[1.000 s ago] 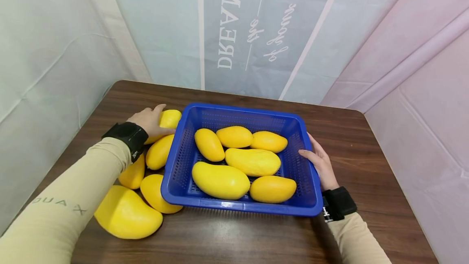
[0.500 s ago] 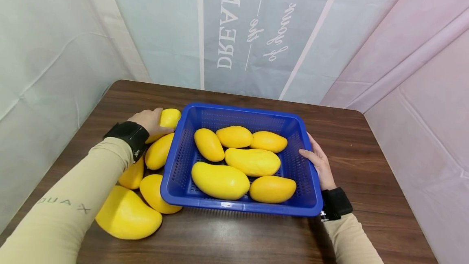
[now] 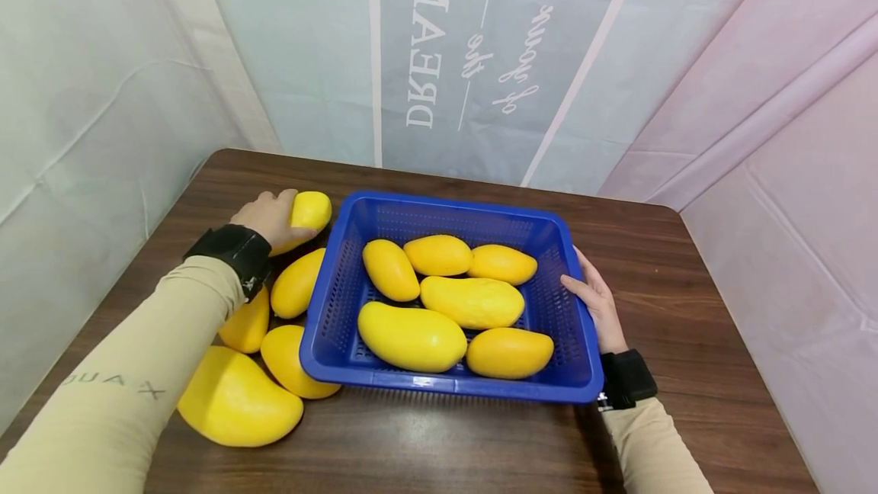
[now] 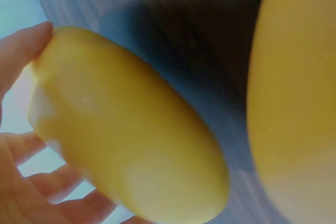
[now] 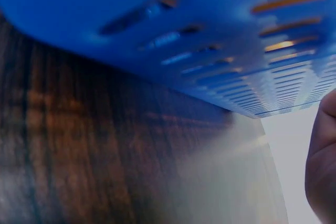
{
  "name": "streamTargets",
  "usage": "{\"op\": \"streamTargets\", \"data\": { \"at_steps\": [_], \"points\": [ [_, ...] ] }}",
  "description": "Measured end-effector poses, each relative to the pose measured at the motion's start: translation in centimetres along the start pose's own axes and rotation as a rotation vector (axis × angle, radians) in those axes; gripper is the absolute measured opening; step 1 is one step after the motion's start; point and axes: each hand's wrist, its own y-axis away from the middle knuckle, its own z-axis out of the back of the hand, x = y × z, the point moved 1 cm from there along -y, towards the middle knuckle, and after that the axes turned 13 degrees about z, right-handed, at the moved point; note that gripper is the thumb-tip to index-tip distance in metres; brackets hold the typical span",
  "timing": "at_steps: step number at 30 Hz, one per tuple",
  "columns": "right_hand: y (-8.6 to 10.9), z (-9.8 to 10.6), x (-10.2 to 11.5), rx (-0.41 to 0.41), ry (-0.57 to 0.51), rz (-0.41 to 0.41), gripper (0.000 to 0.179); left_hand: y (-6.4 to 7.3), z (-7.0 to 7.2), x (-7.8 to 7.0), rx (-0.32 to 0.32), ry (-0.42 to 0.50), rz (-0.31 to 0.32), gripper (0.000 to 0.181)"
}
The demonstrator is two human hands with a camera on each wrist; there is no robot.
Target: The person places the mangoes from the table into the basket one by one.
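In the head view my left hand (image 3: 267, 218) grips a yellow mango (image 3: 311, 212) just off the far left corner of a blue plastic basket (image 3: 480, 387). The left wrist view has this mango (image 4: 126, 124) between the thumb and the spread fingers, other mangoes close by. My right hand (image 3: 597, 303) holds the basket's right side, thumb over the rim and fingers along the outer wall. Several mangoes lie inside the basket, the largest mango (image 3: 411, 336) at the front left. In the right wrist view the slotted basket wall (image 5: 173, 40) fills the top.
Left of the basket, several more mangoes lie on the brown wooden table (image 3: 425, 448): a big mango (image 3: 240, 399) in front, one mango (image 3: 295, 364) partly under the basket's rim, and another mango (image 3: 298, 284) against its left side. A printed backdrop (image 3: 466, 59) hangs behind the table.
My left hand has closed its grip on the far left mango and shifted it slightly up and left, away from the basket. The right hand and basket stay nearly still.
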Motion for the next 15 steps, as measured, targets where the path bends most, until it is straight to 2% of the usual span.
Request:
{"op": "streamTargets", "data": {
  "at_steps": [8, 11, 15],
  "points": [
    [-0.1, 0.2, 0.1, -0.008, 0.011, -0.016, 0.06, 1.4, 1.4, -1.3, -0.124, 0.068, -0.038, 0.088],
    [-0.2, 0.2, 0.2, -0.012, 0.013, -0.02, 0.06, 2.0, 1.9, -1.9, -0.142, 0.083, -0.043, 0.09],
    [-0.1, 0.1, 0.2, -0.007, -0.005, -0.02, 0.06, 2.4, 2.4, -2.1, -0.137, 0.11, -0.044, 0.091]
  ]
}}
